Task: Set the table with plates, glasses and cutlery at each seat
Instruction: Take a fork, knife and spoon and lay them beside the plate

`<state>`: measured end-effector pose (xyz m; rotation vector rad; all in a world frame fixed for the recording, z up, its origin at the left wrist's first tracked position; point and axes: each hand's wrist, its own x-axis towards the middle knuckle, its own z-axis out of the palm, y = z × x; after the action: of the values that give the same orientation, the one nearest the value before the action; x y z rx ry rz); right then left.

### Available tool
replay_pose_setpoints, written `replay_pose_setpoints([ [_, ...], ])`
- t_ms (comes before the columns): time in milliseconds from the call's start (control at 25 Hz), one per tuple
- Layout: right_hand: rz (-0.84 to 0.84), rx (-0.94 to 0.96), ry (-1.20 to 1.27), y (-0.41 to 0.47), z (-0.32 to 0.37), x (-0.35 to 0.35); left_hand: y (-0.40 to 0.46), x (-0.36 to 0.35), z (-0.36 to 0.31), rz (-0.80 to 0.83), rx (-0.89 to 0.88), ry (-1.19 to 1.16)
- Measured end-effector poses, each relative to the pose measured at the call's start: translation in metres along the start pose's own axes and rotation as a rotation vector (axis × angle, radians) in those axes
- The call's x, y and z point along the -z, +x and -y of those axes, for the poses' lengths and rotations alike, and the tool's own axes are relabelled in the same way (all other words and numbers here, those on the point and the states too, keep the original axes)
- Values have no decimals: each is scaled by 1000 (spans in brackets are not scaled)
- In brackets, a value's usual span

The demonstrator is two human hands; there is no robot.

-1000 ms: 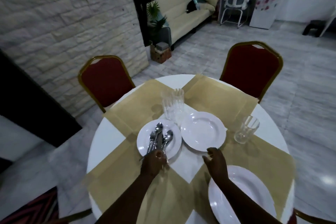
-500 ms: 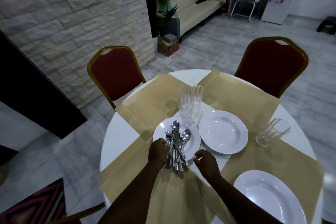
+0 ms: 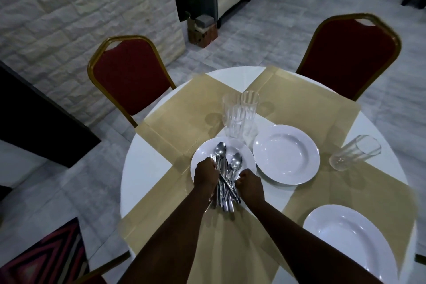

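Since a second ago the right hand (image 3: 250,183) has come in from the near plate's side to the cutlery bundle (image 3: 224,182), and the camera has tipped lower over the round table (image 3: 147,161).

Head view: the left hand (image 3: 205,177) grips the bundle with fingers curled round it, and the right hand pinches at the handles from the other side. The bundle's long axis runs toward and away from the person, spoon bowls pointing away over the small plate (image 3: 246,157), handle ends toward the person over a gold placemat (image 3: 175,127). Two tall glasses (image 3: 239,114) stand touching just beyond that plate. A second plate (image 3: 286,154) lies just to the right, a third glass (image 3: 355,154) farther right, and a large plate (image 3: 350,244) near the table's right edge. Two red chairs (image 3: 129,78) stand at the far side.
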<state>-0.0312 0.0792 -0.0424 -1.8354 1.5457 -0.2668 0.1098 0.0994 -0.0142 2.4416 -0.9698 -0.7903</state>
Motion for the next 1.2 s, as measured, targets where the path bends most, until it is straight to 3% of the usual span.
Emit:
replay_pose_setpoints([
  [200,30,-129,81,3,16,-6,6,6,3,23,71,-54],
  [440,41,46,23,-6,16,-11,15,23,16,88,126,12],
  [640,72,48,55,-12,26,-13,5,25,23,223,101,164],
  [840,103,79,-73,-16,30,-23,2,18,22,186,94,118],
  [1200,90,-56,-190,-19,49,-31,0,23,26,90,123,43],
])
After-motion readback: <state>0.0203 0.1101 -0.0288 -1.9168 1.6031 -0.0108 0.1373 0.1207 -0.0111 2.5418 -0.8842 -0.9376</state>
